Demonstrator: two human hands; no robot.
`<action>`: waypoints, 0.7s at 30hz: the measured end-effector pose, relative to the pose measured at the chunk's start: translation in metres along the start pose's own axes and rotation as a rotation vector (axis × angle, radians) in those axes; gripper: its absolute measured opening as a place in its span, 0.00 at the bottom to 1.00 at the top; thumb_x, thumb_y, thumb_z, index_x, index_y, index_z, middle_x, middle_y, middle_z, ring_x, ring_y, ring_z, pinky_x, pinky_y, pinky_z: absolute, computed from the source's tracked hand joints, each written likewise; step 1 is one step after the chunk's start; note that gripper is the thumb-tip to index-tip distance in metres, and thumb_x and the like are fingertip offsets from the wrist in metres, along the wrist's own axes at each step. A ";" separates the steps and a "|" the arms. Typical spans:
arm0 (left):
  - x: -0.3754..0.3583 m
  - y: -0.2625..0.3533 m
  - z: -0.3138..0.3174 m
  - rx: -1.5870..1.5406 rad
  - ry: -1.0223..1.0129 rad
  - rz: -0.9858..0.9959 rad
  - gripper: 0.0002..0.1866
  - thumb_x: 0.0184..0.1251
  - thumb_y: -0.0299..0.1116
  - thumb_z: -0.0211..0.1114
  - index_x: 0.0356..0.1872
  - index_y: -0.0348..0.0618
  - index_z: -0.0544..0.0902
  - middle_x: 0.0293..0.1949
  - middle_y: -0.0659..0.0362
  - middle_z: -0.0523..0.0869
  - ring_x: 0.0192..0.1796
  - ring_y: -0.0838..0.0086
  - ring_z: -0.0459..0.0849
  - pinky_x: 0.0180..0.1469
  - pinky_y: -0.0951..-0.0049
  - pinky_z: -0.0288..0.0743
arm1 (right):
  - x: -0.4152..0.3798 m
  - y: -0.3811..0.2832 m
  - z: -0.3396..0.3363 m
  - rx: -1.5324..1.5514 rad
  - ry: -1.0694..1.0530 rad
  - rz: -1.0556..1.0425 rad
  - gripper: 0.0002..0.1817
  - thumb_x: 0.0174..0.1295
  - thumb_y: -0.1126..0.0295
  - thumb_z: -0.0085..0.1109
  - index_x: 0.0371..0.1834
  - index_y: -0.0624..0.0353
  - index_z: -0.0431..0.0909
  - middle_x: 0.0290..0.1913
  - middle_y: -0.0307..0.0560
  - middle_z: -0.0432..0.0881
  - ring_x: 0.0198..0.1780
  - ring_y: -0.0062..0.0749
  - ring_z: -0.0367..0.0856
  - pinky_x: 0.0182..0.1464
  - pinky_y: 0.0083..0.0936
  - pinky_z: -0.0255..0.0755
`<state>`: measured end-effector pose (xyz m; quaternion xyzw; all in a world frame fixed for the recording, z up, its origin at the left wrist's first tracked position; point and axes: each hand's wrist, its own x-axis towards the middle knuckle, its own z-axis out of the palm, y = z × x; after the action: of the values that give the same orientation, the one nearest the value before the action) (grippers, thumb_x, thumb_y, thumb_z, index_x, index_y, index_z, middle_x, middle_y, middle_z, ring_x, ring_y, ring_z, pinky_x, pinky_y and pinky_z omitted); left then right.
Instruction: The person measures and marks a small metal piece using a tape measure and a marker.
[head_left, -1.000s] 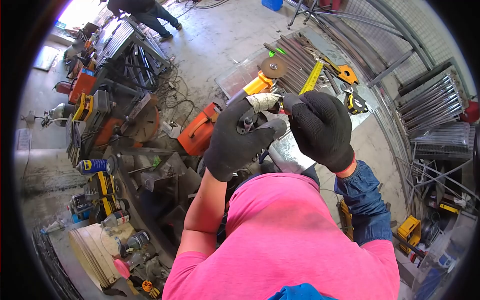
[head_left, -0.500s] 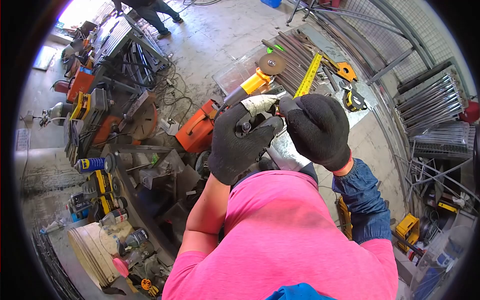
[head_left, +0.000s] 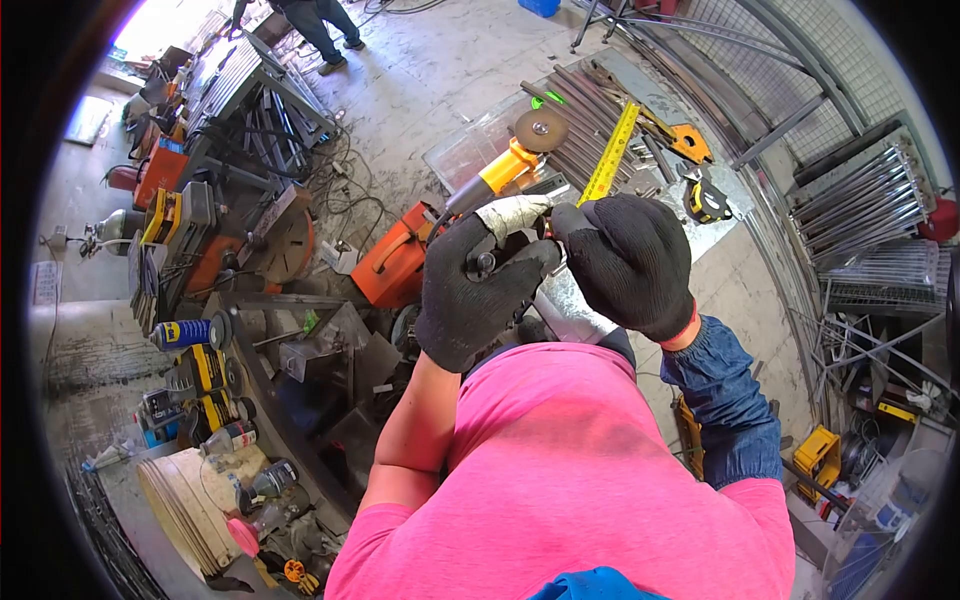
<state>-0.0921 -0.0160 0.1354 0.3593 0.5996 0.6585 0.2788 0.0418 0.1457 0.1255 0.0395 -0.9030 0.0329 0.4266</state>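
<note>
Left hand (head_left: 470,290): black knitted glove, the forearm under it has no sleeve.
Right hand (head_left: 630,262): black knitted glove with a red edge at the wrist.
Right sleeve (head_left: 725,400): blue cloth, wrinkled, just below the red edge.
Shirt (head_left: 570,470): pink, short-sleeved; blue cloth under it at the bottom.

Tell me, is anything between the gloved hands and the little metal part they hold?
Nothing visible besides the black gloves. The left hand wraps around the small metal part, and the right hand pinches in at its top, beside the taped fingertip.
</note>
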 end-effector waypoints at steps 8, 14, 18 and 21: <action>0.011 -0.033 -0.015 0.083 0.293 0.283 0.26 0.85 0.45 0.54 0.64 0.29 0.80 0.41 0.50 0.91 0.36 0.74 0.85 0.40 0.74 0.79 | 0.000 0.009 0.022 0.360 0.205 0.463 0.22 0.59 0.79 0.71 0.59 0.55 0.85 0.48 0.47 0.83 0.43 0.38 0.85 0.41 0.32 0.81; -0.007 -0.026 -0.041 -0.104 0.255 0.136 0.32 0.89 0.55 0.44 0.50 0.29 0.80 0.37 0.46 0.88 0.34 0.67 0.83 0.42 0.66 0.80 | -0.004 0.027 0.026 1.159 0.322 1.204 0.14 0.68 0.73 0.70 0.53 0.67 0.85 0.39 0.43 0.87 0.30 0.23 0.81 0.34 0.21 0.77; -0.001 -0.020 -0.023 -0.557 0.348 0.128 0.18 0.84 0.42 0.62 0.52 0.32 0.83 0.38 0.48 0.88 0.39 0.67 0.87 0.50 0.66 0.82 | -0.005 0.026 0.024 1.279 0.364 1.244 0.15 0.68 0.71 0.70 0.53 0.68 0.85 0.38 0.45 0.88 0.30 0.23 0.82 0.32 0.21 0.76; 0.001 -0.006 -0.029 0.577 0.337 0.232 0.18 0.79 0.28 0.63 0.63 0.29 0.80 0.49 0.50 0.91 0.46 0.72 0.90 0.53 0.70 0.85 | -0.007 0.026 0.024 1.260 0.380 1.267 0.15 0.68 0.71 0.71 0.53 0.68 0.85 0.38 0.45 0.88 0.31 0.23 0.83 0.32 0.22 0.76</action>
<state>-0.1166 -0.0315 0.1294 0.3754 0.7538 0.5392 -0.0137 0.0252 0.1694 0.1043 -0.2441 -0.4853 0.7539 0.3696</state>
